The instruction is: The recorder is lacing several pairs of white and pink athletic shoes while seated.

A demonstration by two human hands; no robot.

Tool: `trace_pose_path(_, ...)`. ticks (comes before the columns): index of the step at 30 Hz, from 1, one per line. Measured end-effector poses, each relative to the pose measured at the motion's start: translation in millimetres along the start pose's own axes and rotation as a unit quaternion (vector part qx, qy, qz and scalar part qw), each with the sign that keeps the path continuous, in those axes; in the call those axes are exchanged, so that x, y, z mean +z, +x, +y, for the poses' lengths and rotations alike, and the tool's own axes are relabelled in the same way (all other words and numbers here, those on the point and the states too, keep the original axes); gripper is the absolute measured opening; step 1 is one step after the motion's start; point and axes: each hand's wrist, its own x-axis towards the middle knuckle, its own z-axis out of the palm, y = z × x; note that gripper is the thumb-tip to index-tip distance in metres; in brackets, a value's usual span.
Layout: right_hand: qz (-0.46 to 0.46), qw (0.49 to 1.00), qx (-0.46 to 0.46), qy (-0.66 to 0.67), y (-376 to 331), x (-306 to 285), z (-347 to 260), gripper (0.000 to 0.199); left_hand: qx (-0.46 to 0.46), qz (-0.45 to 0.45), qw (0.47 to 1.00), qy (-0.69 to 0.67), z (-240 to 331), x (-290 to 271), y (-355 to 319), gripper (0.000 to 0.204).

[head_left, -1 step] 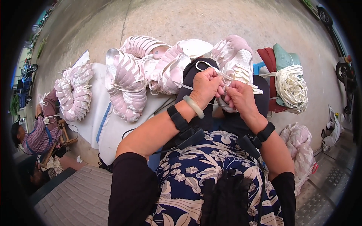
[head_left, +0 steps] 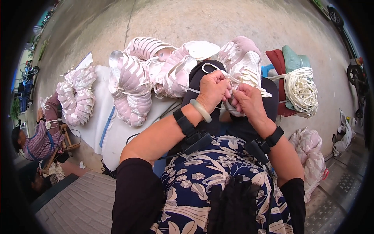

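Note:
My left hand and my right hand meet over my lap, fingertips pinched together. Both grip a flat white lace that loops up from my left hand and runs into a pink and white shoe upper lying just beyond my fingers. My right hand presses against the lower edge of that upper. A pale green bangle sits on my left wrist, and black bands are on both wrists.
Rows of stacked pink and white shoe uppers lie on a white sack to the left. A bundle of white laces rests on red and green cushions at right. Another person sits at far left. A pale bag lies lower right.

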Motion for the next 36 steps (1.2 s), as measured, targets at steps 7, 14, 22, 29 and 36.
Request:
trace_pose_path(7,-0.001,1.0,-0.004,0.011,-0.6,-0.1,1.7,0.01,-0.003,0.018,0.999,0.043,1.5,3.3,-1.8,0.013)
trace_pose_path(14,0.013,1.0,-0.02,0.003,-0.2,1.8,5.6,0.01,0.004,0.004,1.0,0.017,-2.9,-0.8,-5.1,0.014)
trace_pose_path(22,0.011,1.0,-0.023,0.001,0.2,1.5,7.2,0.01,0.005,0.011,1.0,0.016,-4.8,1.5,-2.3,0.013)
trace_pose_path(29,0.023,0.996,-0.083,-0.005,-6.9,4.7,14.1,0.011,0.05,0.007,0.983,0.177,-6.0,-0.6,-1.1,0.012)
trace_pose_path(36,0.036,0.994,-0.098,0.026,-2.0,7.0,22.8,0.014,0.222,0.024,0.921,0.318,-7.3,-0.2,6.6,0.012)
